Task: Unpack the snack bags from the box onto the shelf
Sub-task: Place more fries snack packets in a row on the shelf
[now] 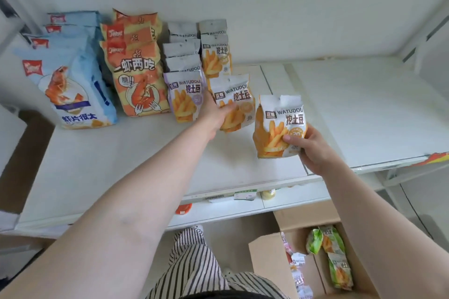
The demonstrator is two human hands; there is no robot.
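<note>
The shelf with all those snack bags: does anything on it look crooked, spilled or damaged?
Nothing looks spilled or torn. The bags on the shelf stand in tidy rows. Only the orange fries bag under the left hand leans out of its row, seemingly mid-placement; the right hand holds another fries bag tilted.

The shelf (352, 109) is bare across its whole right half, from the near edge back to the far wall, so a hand could come in there freely. The left half is crowded: blue shrimp-chip bags (70, 85) stand in a row at far left, orange shrimp bags (138, 75) just beside them, then two rows of fries bags (184, 94) running back to the wall. In front of those rows the near strip of shelf lies open. The left hand (218, 110) grips the front fries bag (234, 104) of the right row; the right hand (313, 148) holds another bag (277, 126) just beside it. Down at near right, the open cardboard box (269, 262) stands on the floor.
</note>
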